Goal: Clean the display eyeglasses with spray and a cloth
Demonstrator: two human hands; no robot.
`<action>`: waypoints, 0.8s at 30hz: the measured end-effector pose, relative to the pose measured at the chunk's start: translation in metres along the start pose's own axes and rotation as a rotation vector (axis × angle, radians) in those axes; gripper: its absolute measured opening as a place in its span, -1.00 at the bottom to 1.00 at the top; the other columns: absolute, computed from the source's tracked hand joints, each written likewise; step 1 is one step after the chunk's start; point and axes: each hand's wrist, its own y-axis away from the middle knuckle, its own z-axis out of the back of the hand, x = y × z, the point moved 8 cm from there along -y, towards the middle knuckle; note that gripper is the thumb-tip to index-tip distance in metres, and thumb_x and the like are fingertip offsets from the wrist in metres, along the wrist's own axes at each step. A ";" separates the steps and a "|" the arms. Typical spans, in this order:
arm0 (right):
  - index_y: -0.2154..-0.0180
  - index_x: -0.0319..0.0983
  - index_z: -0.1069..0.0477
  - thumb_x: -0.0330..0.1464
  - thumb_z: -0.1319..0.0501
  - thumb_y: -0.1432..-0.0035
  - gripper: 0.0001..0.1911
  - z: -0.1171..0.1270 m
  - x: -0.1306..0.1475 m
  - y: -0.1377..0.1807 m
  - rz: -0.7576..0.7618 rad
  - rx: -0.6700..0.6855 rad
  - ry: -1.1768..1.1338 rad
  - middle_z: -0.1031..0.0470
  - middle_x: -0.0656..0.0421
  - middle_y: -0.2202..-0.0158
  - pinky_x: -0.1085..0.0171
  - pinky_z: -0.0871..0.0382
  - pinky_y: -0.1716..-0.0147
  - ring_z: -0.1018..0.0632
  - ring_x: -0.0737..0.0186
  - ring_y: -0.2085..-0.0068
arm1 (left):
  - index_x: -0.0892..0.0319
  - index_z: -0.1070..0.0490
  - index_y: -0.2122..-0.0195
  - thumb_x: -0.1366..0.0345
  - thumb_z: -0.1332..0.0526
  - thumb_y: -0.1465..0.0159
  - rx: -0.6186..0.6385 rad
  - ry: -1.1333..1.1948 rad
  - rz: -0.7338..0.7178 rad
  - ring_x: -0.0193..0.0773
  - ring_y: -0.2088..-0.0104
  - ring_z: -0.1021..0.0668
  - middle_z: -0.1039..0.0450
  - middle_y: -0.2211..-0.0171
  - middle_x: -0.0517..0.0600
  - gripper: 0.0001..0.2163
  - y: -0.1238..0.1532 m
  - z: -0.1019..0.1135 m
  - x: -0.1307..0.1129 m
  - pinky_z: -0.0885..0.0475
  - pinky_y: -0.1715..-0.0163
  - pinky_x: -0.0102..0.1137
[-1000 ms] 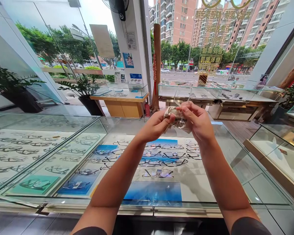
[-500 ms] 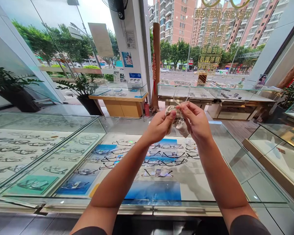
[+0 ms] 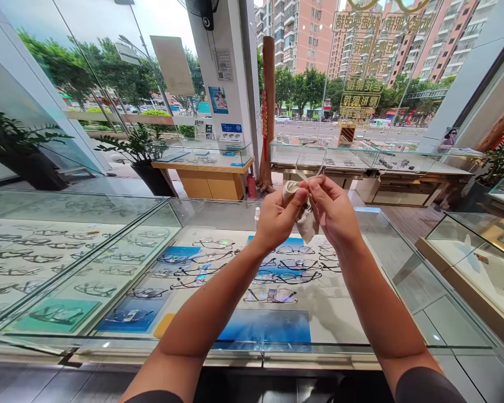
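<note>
While both forearms stretch out over the glass table (image 3: 407, 268), the hands meet in the air at about 12 o'clock from view centre.

- left hand (image 3: 277, 218): clenched on a beige cleaning cloth (image 3: 308, 228), thumb pressing a bunched fold at the top.
- right hand (image 3: 335, 210): fingertips pinched on the same cloth and on the glasses (image 3: 302, 170) wrapped in it. It touches the left hand at the thumbs.
- glasses: clear frame. Only the two thin temples show, sticking up toward 12 o'clock from between the hands. The lenses are hidden by cloth and fingers.
- cloth: loose tail with dark print hangs toward 6 o'clock below the fingers, clear of the table top.

Around it:
- small white bottle (image 3: 257, 215) upright on the table top, just at 9 o'clock of the left wrist.
- rows of display frames (image 3: 273, 295) inside the table under the glass, below the forearms. A blue mat (image 3: 264, 330) sits at 6 o'clock of them.
- second glass case (image 3: 67, 246) at 9 o'clock, also full of frames.
- potted plant (image 3: 145, 148) at 10 o'clock, further glass counters (image 3: 353, 157) at 1 o'clock in front of the windows.
</note>
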 end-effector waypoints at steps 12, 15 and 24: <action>0.20 -0.06 -0.56 -0.02 -0.48 -0.20 -0.69 0.025 0.008 -0.008 0.009 -0.120 -0.078 -0.62 0.20 0.19 0.16 -0.58 0.14 -0.63 0.15 0.15 | 0.18 -0.55 0.32 -0.25 -0.36 -0.30 0.131 0.265 0.208 -0.28 0.38 -0.53 -0.53 0.42 -0.03 -0.49 -0.013 0.005 0.019 -0.46 0.34 -0.37; 0.22 -0.06 -0.53 -0.08 -0.45 -0.25 -0.76 0.036 0.020 -0.011 0.076 -0.120 -0.076 -0.63 0.19 0.05 0.13 -0.55 -0.07 -0.63 0.13 -0.05 | 0.16 -0.56 0.26 -0.25 -0.39 -0.27 0.005 0.303 0.239 -0.25 0.35 -0.60 -0.55 0.42 -0.03 -0.50 -0.020 0.021 0.030 -0.53 0.31 -0.36; 0.26 -0.08 -0.51 -0.09 -0.44 -0.26 -0.75 0.036 0.025 -0.010 -0.030 0.068 0.098 -0.67 0.17 0.13 0.02 -0.48 -0.24 -0.65 0.11 -0.02 | 0.11 -0.30 0.52 -0.21 -0.35 -0.32 -0.172 -0.027 0.127 -0.40 0.59 -0.33 -0.27 0.60 -0.12 -0.47 -0.032 0.074 0.012 -0.30 0.61 -0.43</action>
